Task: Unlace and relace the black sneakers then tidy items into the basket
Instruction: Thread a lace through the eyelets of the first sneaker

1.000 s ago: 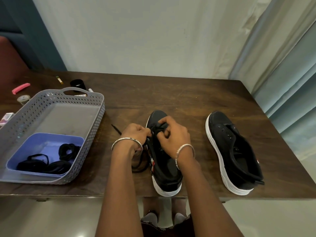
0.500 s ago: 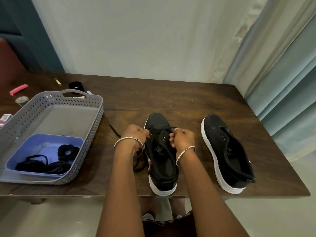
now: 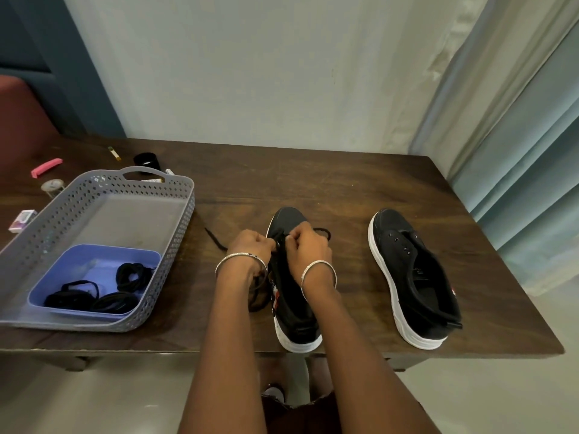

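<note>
A black sneaker with a white sole point(image 3: 291, 308) stands at the table's front edge, toe pointing away from me. My left hand point(image 3: 250, 245) and my right hand point(image 3: 305, 245) meet over its eyelets, and each pinches the black lace point(image 3: 322, 231). One lace end point(image 3: 214, 238) trails left across the wood, and more lace loops beside the shoe under my left wrist. The second black sneaker point(image 3: 413, 277) lies to the right with bare eyelets. A grey perforated basket point(image 3: 175, 245) sits at the left.
Inside the basket a blue tray point(image 3: 94, 264) holds coiled black laces point(image 3: 131, 275). Behind it lie a pink comb point(image 3: 46, 166), a black round tin point(image 3: 146, 161), a small box point(image 3: 22, 219) and a tape roll point(image 3: 52, 185). The wooden table point(image 3: 313, 183) ends near a curtain on the right.
My right hand moved back in towards the left over the eyelets, and a loop of lace now sticks out to its right. The view shifted slightly.
</note>
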### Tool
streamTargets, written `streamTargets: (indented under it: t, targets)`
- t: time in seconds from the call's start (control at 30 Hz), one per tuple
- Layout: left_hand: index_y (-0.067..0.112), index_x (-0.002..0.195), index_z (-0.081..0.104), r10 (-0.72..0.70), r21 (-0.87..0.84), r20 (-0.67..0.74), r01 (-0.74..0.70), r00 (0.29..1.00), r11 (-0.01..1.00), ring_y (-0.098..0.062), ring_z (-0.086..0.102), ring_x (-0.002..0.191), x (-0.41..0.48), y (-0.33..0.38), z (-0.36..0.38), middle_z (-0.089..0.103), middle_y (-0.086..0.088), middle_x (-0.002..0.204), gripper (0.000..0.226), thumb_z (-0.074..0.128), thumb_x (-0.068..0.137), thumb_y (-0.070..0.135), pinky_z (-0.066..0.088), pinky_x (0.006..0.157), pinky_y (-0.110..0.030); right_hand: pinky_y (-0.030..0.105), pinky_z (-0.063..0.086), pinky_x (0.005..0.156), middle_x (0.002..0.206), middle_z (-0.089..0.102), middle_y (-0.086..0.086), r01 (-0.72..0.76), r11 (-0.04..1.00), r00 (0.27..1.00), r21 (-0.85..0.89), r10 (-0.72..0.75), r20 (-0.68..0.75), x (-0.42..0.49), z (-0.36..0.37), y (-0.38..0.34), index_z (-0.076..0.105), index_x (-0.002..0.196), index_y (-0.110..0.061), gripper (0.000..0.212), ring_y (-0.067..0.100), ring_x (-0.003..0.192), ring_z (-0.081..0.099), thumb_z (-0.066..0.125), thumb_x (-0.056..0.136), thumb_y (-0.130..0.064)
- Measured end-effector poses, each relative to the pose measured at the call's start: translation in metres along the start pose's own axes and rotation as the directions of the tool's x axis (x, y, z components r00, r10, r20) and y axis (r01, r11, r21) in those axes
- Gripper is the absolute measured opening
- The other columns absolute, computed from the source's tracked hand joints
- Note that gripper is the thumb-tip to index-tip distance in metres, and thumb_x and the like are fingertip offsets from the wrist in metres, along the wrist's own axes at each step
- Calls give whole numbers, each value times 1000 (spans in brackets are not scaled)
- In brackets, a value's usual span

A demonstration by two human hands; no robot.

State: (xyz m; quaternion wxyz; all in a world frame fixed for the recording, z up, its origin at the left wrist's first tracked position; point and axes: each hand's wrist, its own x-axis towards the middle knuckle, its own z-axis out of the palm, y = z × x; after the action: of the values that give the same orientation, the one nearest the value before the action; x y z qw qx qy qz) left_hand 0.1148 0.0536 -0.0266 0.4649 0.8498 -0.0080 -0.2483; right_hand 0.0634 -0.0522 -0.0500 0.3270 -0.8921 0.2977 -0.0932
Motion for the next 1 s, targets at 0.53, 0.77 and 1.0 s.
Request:
streamTargets:
  t: [0.53,0.77,1.0]
  targets:
    - [20,118,71,95,275,-289,-12,953,962,-37,53,119,-41,1,23,60,-15,125,28,60,96,33,42,96,-39,36,44,84,115,60,10,63,998,998,17,-63,5,-5,0,-2,62,116,-13,22,28,104,59,59,94,-14]
    - [22,127,65,6,178,-285,47,959,983,-38,58,119,-50,7,28,64,-14,127,29,54,100,27,44,84,-35,32,49,77,96,73,11,-94,979,993,184,104,-49,7,6,3,69,91,-12,11,29,92,67,58,93,-15]
    - [27,129,64,6,244,-249,56,969,968,-39,58,117,-40,3,23,62,-13,128,33,53,98,29,46,91,-38,18,32,33,47,55,7,-389,215,797,896,567,210,21,-6,24,55,71,-1,25,11,30,45,50,94,5]
